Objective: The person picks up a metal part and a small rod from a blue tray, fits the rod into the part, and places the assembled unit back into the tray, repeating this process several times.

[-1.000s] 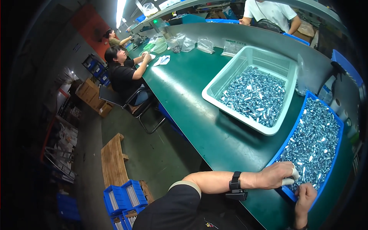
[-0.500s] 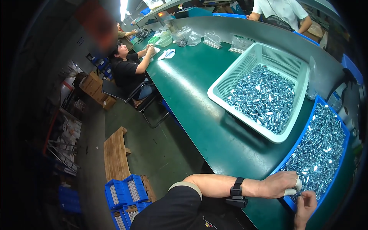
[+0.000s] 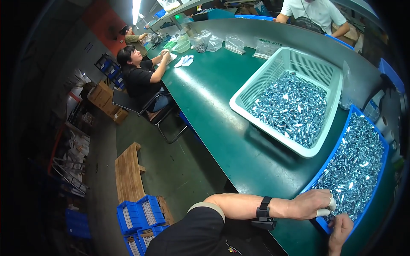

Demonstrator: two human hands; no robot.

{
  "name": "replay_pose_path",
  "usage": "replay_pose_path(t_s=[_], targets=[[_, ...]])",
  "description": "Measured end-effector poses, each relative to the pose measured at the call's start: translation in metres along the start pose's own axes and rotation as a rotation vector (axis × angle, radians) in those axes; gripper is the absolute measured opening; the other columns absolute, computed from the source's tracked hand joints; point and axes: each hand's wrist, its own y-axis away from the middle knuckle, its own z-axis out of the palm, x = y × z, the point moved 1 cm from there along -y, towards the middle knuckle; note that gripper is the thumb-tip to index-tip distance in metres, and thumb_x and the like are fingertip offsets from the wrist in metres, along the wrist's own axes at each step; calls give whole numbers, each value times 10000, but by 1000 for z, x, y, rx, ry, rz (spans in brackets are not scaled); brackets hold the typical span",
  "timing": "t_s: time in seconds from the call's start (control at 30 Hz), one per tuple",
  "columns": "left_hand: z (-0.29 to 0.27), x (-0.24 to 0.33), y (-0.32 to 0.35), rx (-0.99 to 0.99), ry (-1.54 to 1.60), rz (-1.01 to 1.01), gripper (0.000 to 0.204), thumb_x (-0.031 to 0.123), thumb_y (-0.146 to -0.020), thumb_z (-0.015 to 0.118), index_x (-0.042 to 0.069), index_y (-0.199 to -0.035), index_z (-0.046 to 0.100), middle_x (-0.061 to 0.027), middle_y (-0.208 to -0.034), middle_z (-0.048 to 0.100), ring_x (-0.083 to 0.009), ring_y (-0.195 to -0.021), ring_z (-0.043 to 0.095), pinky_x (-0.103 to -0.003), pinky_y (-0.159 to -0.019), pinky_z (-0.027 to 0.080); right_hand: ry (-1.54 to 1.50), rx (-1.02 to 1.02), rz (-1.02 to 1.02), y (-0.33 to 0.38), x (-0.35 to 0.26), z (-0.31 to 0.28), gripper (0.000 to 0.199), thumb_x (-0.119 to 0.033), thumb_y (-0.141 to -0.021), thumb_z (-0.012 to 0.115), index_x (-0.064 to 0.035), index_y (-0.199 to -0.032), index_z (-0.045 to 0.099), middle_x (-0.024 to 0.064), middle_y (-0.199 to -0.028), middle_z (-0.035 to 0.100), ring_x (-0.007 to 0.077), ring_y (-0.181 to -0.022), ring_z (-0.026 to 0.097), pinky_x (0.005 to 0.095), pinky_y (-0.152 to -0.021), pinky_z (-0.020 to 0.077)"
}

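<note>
Both hands, left (image 3: pixel 309 204) and right (image 3: pixel 340 227), pinch small silver parts (image 3: pixel 356 168) in blue tray (image 3: pixel 321 224) at four o'clock.

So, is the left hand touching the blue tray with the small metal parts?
Touching. The head view shows the left hand resting on the near corner of the blue tray, its covered fingertips among the metal parts.

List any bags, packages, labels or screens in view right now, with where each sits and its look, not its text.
Clear plastic bags: far end of the green table, crumpled, see-through.
Flat printed bag: behind the white basket, clear with dark lettering.
Clear bag: at the basket's right rim, upright, transparent.
Cardboard boxes: on the floor at left, brown.
No screens in view.
</note>
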Motion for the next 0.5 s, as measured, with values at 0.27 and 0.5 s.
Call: replay_pose_path(t_s=[0.27,0.5], targets=[[1,-2,1,2,-1,-2,188,70,-866,744,56,-1002,616,-89,-907,601,-326,-884,582,-438,-765,485,-193,66,153,1,-22,8,70,-41,-965,609,-38,-902,581,8,-787,558,68,-697,512,217,-635,409],[1,-2,1,-1,-9,-7,176,72,-872,743,56,-998,622,-89,-905,600,-322,-885,582,-436,-769,483,-44,-24,76,-1,-6,0,158,-107,-1015,593,-26,-880,578,13,-722,557,83,-655,516,230,-599,396]])
